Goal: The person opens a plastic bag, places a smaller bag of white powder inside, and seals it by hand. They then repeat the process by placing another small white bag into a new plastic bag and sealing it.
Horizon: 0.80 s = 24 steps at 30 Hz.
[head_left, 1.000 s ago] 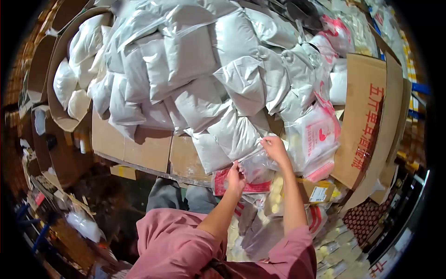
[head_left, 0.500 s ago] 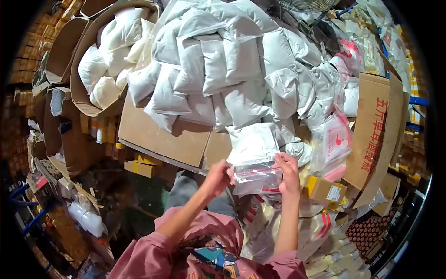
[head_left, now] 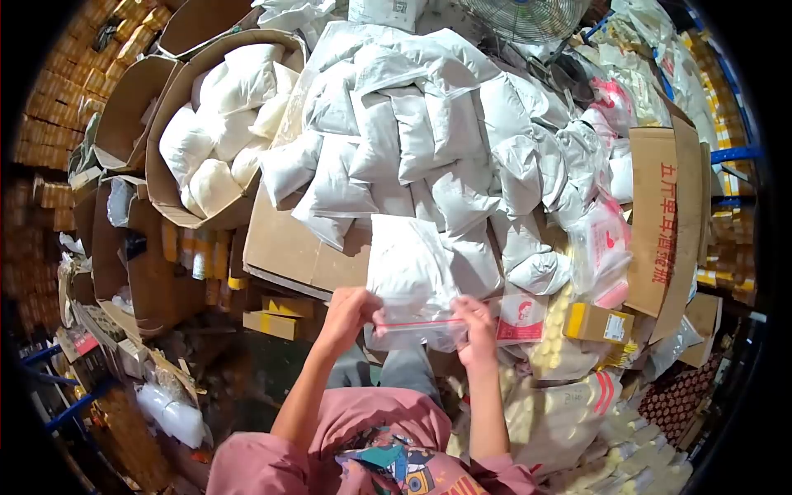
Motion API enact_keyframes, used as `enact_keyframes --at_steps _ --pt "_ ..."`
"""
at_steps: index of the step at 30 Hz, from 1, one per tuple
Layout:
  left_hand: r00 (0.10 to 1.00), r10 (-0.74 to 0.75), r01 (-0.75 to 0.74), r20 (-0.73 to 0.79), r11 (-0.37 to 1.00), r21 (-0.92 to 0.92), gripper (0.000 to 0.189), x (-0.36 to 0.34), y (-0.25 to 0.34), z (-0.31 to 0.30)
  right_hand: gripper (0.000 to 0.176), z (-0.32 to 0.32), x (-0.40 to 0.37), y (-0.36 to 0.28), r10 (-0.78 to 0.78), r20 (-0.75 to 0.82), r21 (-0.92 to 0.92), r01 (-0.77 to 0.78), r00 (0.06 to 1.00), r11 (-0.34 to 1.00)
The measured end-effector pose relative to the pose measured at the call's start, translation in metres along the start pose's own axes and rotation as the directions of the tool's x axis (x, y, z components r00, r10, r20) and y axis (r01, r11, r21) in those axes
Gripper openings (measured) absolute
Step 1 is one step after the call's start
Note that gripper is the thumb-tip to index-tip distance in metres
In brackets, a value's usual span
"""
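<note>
A plump white bag [head_left: 406, 262] with a clear zip-lock top and a red seal line lies at the near edge of the pile, its top facing me. My left hand [head_left: 350, 320] is closed on the left corner of that top. On the opposite corner, my right hand [head_left: 476, 332] pinches the clear plastic beside the red line. Both hands spread the top sideways between them. Just right of my right hand lies a clear bag with a red print [head_left: 521, 318]. Many similar filled white bags [head_left: 412, 132] are heaped beyond.
A large carton [head_left: 157, 148] of white bags stands at the left. Upright at the right is a cardboard box [head_left: 660, 223] with red characters. A small taped box [head_left: 598, 322] sits nearer me. A fan [head_left: 528, 16] is at the back.
My hands and the held bag have moved left relative to the pile. The red seal line now runs straighter between my hands. The red-printed bag shows more fully. The view has shifted.
</note>
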<state>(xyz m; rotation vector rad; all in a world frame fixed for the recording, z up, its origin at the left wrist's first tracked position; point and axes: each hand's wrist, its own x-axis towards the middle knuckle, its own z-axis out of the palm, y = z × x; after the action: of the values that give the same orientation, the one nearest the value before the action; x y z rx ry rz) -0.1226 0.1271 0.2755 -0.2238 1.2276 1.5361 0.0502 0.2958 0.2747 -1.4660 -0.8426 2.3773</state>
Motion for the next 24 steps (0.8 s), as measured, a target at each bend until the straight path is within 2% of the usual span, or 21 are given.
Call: enact_keyframes --at_steps 2,3,4,5,7,8,11,12,15,16,19,20,23,24 --pt "0.992 -0.098 0.097 -0.075 0.995 -0.018 0.026 0.013 -0.035 -0.032 0.011 -0.010 0.012 0.033 0.141 0.018 0.018 -0.142 0.990 0.990" --pt "0.984 -0.129 0.129 -0.119 0.992 -0.011 0.026 0.018 -0.049 -0.044 0.008 -0.017 0.023 0.051 0.160 0.076 0.065 -0.165 0.984 0.984" --pt "0.976 -0.149 0.151 -0.159 0.989 0.000 0.025 0.028 -0.059 -0.055 0.006 -0.015 0.034 0.062 0.151 -0.011 0.032 -0.151 0.988 0.988" --pt "0.976 -0.144 0.142 -0.163 0.990 -0.025 0.025 0.040 -0.069 -0.064 0.004 -0.011 0.044 0.070 0.140 -0.098 0.000 -0.141 0.985 0.990" --pt "0.968 -0.155 0.152 -0.200 0.988 -0.029 0.023 0.053 -0.065 -0.064 0.004 -0.007 0.058 0.075 0.189 -0.102 0.053 -0.184 0.977 0.981" --pt "0.970 -0.148 0.143 -0.192 0.989 -0.038 0.022 0.059 -0.066 -0.067 0.004 -0.017 0.067 0.081 0.191 0.022 0.026 -0.191 0.981 0.981" --pt "0.980 -0.096 0.089 -0.176 0.995 -0.046 0.022 0.045 -0.039 -0.050 0.006 -0.009 0.053 0.060 0.146 0.064 0.044 -0.149 0.987 0.988" --pt "0.984 -0.076 0.071 -0.158 0.997 -0.035 0.022 0.040 -0.033 -0.046 0.007 0.000 0.043 0.053 0.136 -0.031 0.023 -0.135 0.990 0.991" --pt "0.990 -0.047 0.033 -0.131 0.994 -0.108 0.021 0.025 -0.018 -0.027 0.006 0.022 0.020 0.029 0.174 -0.108 0.144 -0.158 0.979 0.977" --pt "0.987 -0.074 0.055 -0.146 0.990 -0.132 0.021 0.027 -0.016 -0.025 0.009 0.007 0.027 0.036 0.186 -0.044 0.129 -0.179 0.981 0.975" --pt "0.979 -0.063 0.030 -0.193 0.984 -0.174 0.020 0.068 -0.045 -0.050 0.007 -0.005 0.067 0.058 0.208 -0.071 0.036 -0.206 0.975 0.978" --pt "0.970 -0.082 0.055 -0.227 0.991 -0.122 0.021 0.080 -0.055 -0.057 0.008 -0.033 0.099 0.089 0.198 0.035 0.101 -0.200 0.980 0.975" --pt "0.966 -0.075 0.080 -0.248 0.997 0.010 0.025 0.087 -0.036 -0.048 0.008 -0.001 0.095 0.057 0.199 -0.108 0.055 -0.194 0.974 0.979" --pt "0.972 -0.082 0.097 -0.221 0.994 0.057 0.027 0.087 -0.027 -0.048 0.011 -0.013 0.100 0.054 0.259 0.030 0.083 -0.261 0.965 0.962"
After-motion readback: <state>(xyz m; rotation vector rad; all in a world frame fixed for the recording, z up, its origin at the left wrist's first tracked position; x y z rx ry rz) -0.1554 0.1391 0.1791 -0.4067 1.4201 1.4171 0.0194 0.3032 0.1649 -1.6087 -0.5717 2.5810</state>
